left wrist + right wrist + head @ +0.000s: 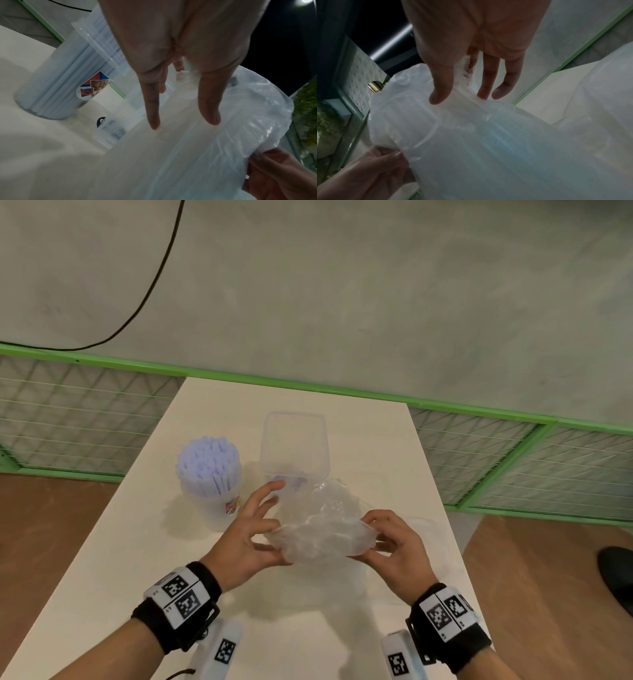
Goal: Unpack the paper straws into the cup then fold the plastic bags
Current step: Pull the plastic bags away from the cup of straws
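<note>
Head view: paper straws (pixel 208 462) stand upright and packed in the cup (pixel 214 501) at desk (pixel 113 559) left-centre, so the unpacking step looks done. A clear plastic bag (pixel 322 534) is held just above the desk between both hands. Left hand (pixel 245 537) pinches its left edge with thumb and a finger, other fingers spread. Right hand (pixel 394 546) pinches the right edge. The bag is crumpled, with no clean crease visible; folding judged barely begun. A clear square box (pixel 294 445) stands behind the bag. Whether a second bag lies under or beyond the held one is unclear; faint film outlines at desk right cannot be resolved.

Left wrist view: two left fingers (pixel 152 102) extend straight down, near the bag's upper side. The pinch itself is hidden behind the palm. Right hand's grip on the bag corner shows at lower right (pixel 274 174). Cup with sticker stands at left (pixel 56 83), full of straws.

Right wrist view: right thumb and fingertips (pixel 485 83) close on gathered film; the bag (pixel 488 142) fills the frame. Left hand's pinch appears at lower left (pixel 373 167). Dim, blurred; bag layers and contents not distinguishable.
</note>
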`<act>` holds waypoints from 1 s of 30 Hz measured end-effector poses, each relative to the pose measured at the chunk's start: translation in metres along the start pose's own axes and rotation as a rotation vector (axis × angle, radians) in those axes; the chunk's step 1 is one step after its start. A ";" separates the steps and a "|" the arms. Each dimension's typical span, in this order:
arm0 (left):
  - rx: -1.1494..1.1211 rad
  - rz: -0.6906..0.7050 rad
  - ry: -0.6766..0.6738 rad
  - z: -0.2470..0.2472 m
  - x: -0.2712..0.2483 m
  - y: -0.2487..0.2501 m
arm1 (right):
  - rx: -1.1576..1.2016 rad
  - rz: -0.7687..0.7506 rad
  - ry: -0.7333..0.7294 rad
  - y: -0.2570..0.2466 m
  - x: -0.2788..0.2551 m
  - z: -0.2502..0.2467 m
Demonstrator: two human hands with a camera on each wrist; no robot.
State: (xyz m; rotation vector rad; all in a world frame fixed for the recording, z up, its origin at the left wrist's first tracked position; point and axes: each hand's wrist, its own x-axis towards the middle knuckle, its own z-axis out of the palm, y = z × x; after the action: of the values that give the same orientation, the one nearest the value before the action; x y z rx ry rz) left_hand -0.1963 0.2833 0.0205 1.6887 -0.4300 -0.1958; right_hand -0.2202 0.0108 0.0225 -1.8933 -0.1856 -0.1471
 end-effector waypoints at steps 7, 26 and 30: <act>-0.033 -0.006 0.089 0.009 -0.011 -0.001 | 0.098 -0.007 0.026 0.006 -0.013 0.008; -0.112 -0.093 0.150 0.015 -0.020 -0.006 | 0.101 0.194 -0.005 -0.011 -0.022 0.005; -0.119 -0.160 0.193 0.014 -0.017 -0.013 | -0.014 0.230 -0.070 -0.008 -0.020 0.004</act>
State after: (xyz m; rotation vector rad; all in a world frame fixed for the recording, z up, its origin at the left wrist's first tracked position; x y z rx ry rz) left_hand -0.2153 0.2784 0.0032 1.6077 -0.1365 -0.1695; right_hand -0.2414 0.0163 0.0242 -1.9199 -0.0130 0.0745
